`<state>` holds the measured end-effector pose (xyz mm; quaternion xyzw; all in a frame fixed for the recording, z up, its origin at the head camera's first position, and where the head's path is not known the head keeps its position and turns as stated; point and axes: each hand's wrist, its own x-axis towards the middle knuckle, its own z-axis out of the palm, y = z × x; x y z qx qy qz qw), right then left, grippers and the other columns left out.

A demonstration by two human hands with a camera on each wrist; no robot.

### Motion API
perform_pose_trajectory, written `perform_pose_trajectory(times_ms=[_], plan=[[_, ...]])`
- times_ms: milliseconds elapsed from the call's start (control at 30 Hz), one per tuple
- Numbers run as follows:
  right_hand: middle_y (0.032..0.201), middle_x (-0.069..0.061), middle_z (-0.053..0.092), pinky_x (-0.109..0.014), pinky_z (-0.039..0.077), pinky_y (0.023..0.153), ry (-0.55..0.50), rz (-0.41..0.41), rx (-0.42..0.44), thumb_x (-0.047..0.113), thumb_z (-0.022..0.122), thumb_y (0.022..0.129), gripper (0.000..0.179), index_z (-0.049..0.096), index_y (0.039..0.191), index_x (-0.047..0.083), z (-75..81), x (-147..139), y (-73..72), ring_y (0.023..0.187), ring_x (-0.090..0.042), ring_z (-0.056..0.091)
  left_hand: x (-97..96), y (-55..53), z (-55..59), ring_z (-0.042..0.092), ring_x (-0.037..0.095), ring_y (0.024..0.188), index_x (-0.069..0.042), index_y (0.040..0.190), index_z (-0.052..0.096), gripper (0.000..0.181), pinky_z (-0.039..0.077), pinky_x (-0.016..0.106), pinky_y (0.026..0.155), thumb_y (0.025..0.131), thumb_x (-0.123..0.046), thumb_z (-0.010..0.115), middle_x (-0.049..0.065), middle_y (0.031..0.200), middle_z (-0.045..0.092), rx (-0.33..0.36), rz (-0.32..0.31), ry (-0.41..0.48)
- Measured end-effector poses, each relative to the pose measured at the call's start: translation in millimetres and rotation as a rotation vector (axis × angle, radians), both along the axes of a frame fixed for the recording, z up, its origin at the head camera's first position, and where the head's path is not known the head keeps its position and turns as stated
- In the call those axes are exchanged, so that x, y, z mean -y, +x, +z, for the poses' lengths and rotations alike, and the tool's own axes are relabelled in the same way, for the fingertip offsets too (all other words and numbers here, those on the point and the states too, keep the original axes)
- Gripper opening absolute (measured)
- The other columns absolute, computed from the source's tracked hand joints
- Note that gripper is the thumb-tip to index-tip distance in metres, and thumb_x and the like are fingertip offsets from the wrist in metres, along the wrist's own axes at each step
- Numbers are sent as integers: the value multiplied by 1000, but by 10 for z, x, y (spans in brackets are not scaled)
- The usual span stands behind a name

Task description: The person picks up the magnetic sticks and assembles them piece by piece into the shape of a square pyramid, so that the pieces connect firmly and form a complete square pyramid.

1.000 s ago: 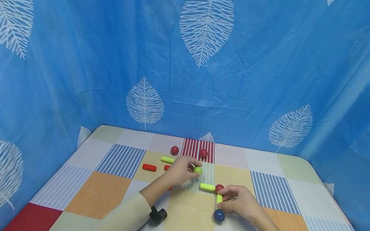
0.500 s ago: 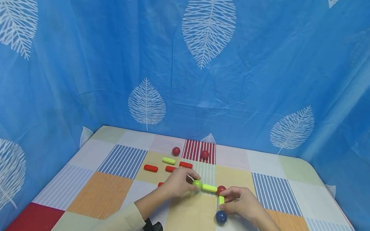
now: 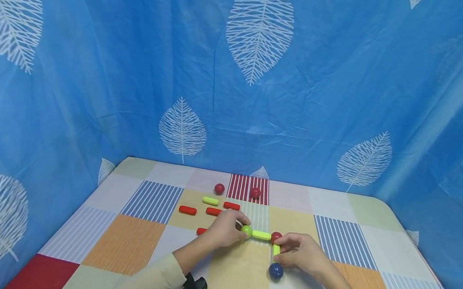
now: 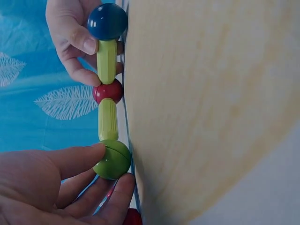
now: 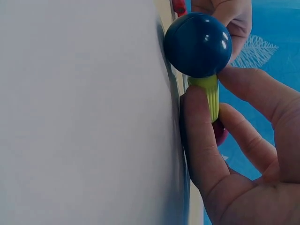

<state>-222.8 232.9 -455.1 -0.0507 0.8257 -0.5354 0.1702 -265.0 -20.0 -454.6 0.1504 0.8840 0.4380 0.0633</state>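
Observation:
My left hand (image 3: 228,228) pinches a green ball (image 4: 112,160) between thumb and fingers. That ball meets the left end of a yellow-green ribbed rod (image 3: 261,235), whose other end joins a red ball (image 4: 108,92). From the red ball a second yellow-green rod (image 4: 107,62) runs toward the person and ends in a dark blue ball (image 3: 275,271). Together they make an L-shaped chain on the tablecloth. My right hand (image 3: 302,253) grips this second rod between thumb and fingers, with the blue ball (image 5: 198,45) right beside the fingertips. The right fingers partly cover the red ball.
Several loose red rods (image 3: 187,210) and a yellow-green rod (image 3: 210,201) lie left of and beyond the left hand. Two red balls (image 3: 219,189) sit farther back on the patchwork tablecloth (image 3: 126,242). A blue leaf-print curtain (image 3: 305,100) encloses the table's back and sides.
The left hand has brought the green ball toward the person until it meets the free end of the left rod. A red rod behind that hand has come into view. The right hand keeps its hold.

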Motion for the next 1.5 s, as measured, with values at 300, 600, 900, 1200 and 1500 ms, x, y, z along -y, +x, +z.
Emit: perform_pose_trajectory(times_ms=[300, 600, 900, 1200, 1500], plan=[[103, -10, 71, -33, 63, 72, 81, -76, -80, 13, 82, 85, 23, 74, 104, 3, 47, -29, -123, 84, -20, 68, 47, 83, 33, 67, 14, 92, -7, 116, 74, 31, 61, 28, 80, 85, -7, 82, 3, 112, 71, -2, -15, -10], [123, -16, 71, -30, 58, 80, 124, 120, -196, 13, 75, 91, 30, 74, 120, 7, 19, -73, -309, 105, -25, 69, 114, 308, 118, 62, 16, 95, -12, 116, 72, 32, 56, 22, 75, 86, -11, 82, 3, 115, 65, -62, -28, -82], [119, -16, 71, -28, 59, 74, 104, 82, -177, 16, 79, 88, 31, 75, 116, 6, 30, -88, -84, 100, -23, 70, 100, 518, 197, 59, 5, 77, -12, 109, 73, 24, 52, 21, 68, 89, -22, 80, -6, 92, 67, 65, -203, -94], [98, -6, 72, -29, 58, 62, 78, 89, -102, 21, 83, 85, 26, 72, 102, 6, 32, -16, 171, 77, -20, 69, 6, 691, 168, 54, 0, 71, -16, 98, 72, 26, 47, 17, 66, 80, -24, 89, -11, 80, 63, 69, -336, -212], [99, -7, 77, -24, 57, 72, 76, 174, -125, 13, 85, 81, 28, 75, 107, 7, 55, -51, 317, 89, -19, 69, 149, 604, 178, 58, 6, 77, -17, 96, 76, 21, 51, 19, 72, 79, -13, 88, -10, 88, 68, 125, -270, -181]])
